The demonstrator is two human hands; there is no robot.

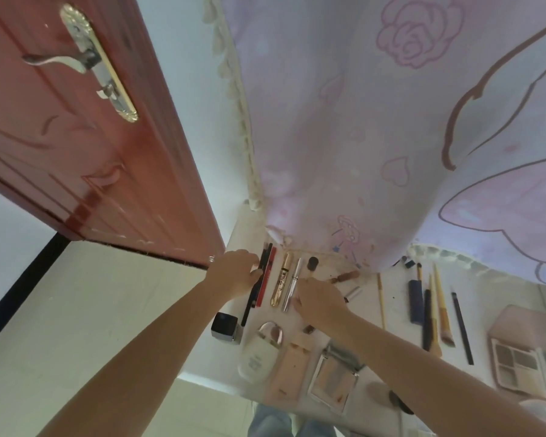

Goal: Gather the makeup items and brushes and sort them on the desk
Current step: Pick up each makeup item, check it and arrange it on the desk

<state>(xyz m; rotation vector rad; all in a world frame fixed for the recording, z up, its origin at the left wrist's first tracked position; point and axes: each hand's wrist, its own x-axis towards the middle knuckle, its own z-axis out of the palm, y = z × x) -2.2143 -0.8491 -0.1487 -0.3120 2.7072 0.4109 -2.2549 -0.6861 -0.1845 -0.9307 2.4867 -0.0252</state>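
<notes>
Your left hand (234, 272) rests at the far-left edge of the white counter (397, 304), fingers curled against a red and black bundle of pencils (263, 280); whether you grip them or only press them, I cannot tell. Your right hand (320, 299) lies palm down just beside a silver tube (291, 285), fingers loosely bent, with nothing visibly held. Between the two sits a gold mascara tube (281, 280), lined up parallel with the pencils.

Near you stand a black cube bottle (224, 327), a white cream bottle (257, 354), a pale pink case (290, 370) and a small mirror compact (333, 378). To the right, well apart, brushes (440, 310) and a navy stick (416, 302) lie in a row, with an open eyeshadow palette (517, 362) beyond.

A pink floral curtain (375, 121) hangs over the counter's back edge, covering some small items there. A red door (76, 127) with a metal handle (60, 59) stands open at left over pale floor tiles (92, 310).
</notes>
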